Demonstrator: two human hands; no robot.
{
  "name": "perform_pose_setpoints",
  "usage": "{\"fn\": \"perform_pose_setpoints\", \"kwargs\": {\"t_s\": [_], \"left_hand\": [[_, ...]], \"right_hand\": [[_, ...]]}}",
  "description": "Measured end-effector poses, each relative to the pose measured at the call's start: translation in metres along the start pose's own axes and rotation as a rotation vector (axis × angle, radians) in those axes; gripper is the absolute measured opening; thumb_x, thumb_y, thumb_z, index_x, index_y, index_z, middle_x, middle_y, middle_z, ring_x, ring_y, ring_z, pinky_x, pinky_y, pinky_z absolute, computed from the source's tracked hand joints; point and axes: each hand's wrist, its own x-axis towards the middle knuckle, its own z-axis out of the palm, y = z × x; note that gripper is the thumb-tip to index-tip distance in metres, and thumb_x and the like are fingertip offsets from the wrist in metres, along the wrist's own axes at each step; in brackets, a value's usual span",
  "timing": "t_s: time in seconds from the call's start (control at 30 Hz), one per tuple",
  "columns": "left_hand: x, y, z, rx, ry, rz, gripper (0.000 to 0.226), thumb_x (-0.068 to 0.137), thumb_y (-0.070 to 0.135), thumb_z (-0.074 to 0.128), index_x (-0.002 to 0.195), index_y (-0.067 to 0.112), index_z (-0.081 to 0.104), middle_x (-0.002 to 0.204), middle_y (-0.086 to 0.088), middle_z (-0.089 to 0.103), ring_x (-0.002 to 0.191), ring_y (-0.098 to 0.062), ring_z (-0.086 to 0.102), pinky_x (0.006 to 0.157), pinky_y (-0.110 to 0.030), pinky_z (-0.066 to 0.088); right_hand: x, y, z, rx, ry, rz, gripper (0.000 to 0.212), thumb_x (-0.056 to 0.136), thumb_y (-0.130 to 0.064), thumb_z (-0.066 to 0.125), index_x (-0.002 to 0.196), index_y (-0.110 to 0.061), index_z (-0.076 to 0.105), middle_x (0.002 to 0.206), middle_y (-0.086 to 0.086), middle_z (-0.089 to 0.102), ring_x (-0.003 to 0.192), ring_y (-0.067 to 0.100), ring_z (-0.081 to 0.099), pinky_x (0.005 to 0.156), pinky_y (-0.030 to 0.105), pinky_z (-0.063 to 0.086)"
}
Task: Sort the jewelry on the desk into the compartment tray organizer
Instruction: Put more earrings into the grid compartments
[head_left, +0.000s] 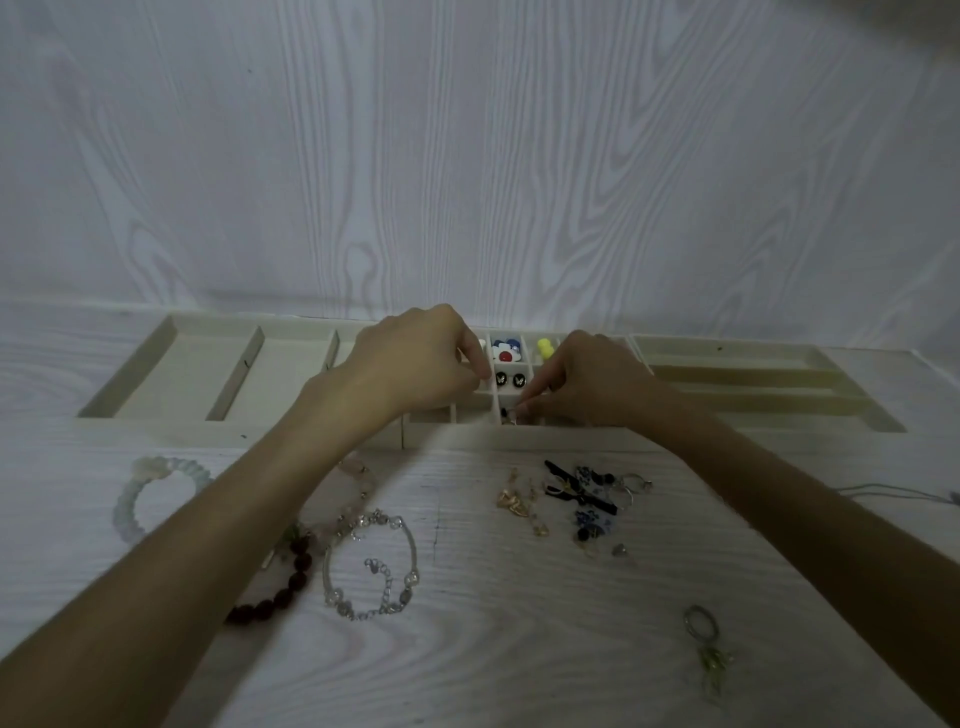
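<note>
A pale desk with wavy wood lines (519, 623) stood against a wall with the same lines (467, 156). A long cream tray with many little boxes (171, 384) lay along the back. Both hands reached over its middle boxes. The left hand (410, 364) had curled fingers; what it held could not be seen. The right hand (587, 379) pinched a tiny dark earring (506, 414) in a front box. A silver chain bracelet (371, 561) and a dark red bead bracelet (280, 587) lay loose on the desk.
</note>
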Motion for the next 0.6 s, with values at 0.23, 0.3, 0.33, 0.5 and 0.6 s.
{"fn": "perform_pose_setpoints", "kwargs": {"t_s": [0.23,0.3,0.33,0.5,0.6], "left_hand": [[-0.001,-0.002,0.005,0.027,0.012,0.062,0.021,0.086,0.024,0.059,0.091,0.040,0.070,0.070,0.017,0.045,0.068,-0.003,0.047,0.051,-0.019,0.030],[-0.001,-0.001,0.005,0.064,0.001,0.119,0.021,0.087,0.026,0.058,0.094,0.042,0.070,0.078,0.017,0.050,0.076,-0.004,0.046,0.052,-0.018,0.029],[-0.001,-0.001,0.004,0.084,-0.006,0.161,0.022,0.087,0.026,0.057,0.096,0.042,0.070,0.084,0.017,0.053,0.080,-0.005,0.045,0.054,-0.019,0.031],[0.002,-0.005,0.004,0.233,-0.077,0.396,0.026,0.093,0.031,0.049,0.104,0.046,0.067,0.108,0.009,0.054,0.098,-0.010,0.036,0.077,-0.026,0.028],[0.006,-0.003,0.006,0.345,-0.094,0.459,0.028,0.096,0.035,0.043,0.110,0.046,0.064,0.112,0.009,0.050,0.096,-0.007,0.030,0.078,-0.024,0.023]], "right_hand": [[-0.006,-0.009,0.001,-0.166,-0.005,-0.015,0.014,0.083,-0.032,0.068,0.093,-0.029,0.075,0.042,-0.017,0.048,0.050,0.003,0.046,0.048,0.017,0.032],[-0.007,-0.011,-0.003,-0.146,-0.048,-0.021,0.016,0.085,-0.027,0.065,0.097,-0.025,0.075,0.034,-0.020,0.046,0.047,0.004,0.044,0.048,0.017,0.031],[-0.007,-0.011,-0.007,-0.126,-0.065,-0.024,0.016,0.086,-0.025,0.064,0.098,-0.023,0.075,0.033,-0.022,0.046,0.046,0.004,0.044,0.048,0.017,0.033],[-0.015,-0.007,-0.030,-0.187,-0.072,-0.130,0.025,0.094,-0.020,0.052,0.102,-0.033,0.071,0.070,-0.020,0.052,0.066,0.010,0.060,0.067,0.025,0.047],[-0.021,0.000,-0.032,-0.451,-0.062,-0.277,0.035,0.097,-0.019,0.043,0.111,-0.044,0.064,0.079,-0.015,0.045,0.076,0.008,0.042,0.074,0.028,0.027]]}}
